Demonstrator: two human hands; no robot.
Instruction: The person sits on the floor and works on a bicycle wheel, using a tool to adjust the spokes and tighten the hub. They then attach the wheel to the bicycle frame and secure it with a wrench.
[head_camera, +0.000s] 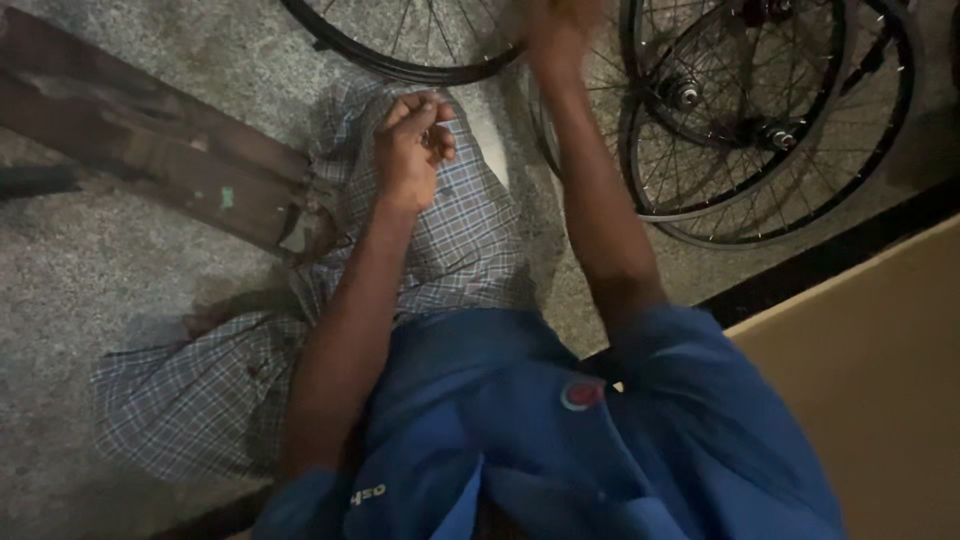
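Tan cardboard box (880, 400) at right, left hand (412, 150) fisted, right hand (560, 25) at spoked wheels (740, 110)

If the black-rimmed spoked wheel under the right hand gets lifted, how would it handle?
The wheel probably stays stiff, since its rim holds a clean curve. Thin spokes suggest it is light for its size. Stood on edge it would likely roll. The right hand is blurred; its grip is unclear.

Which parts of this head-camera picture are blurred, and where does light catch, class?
Head view: the right hand at the top edge is smeared by motion blur; the left hand, a closed fist over the checked cloth, is sharper; lighting is dim, with small glints on the hubs of the stacked bicycle wheels.
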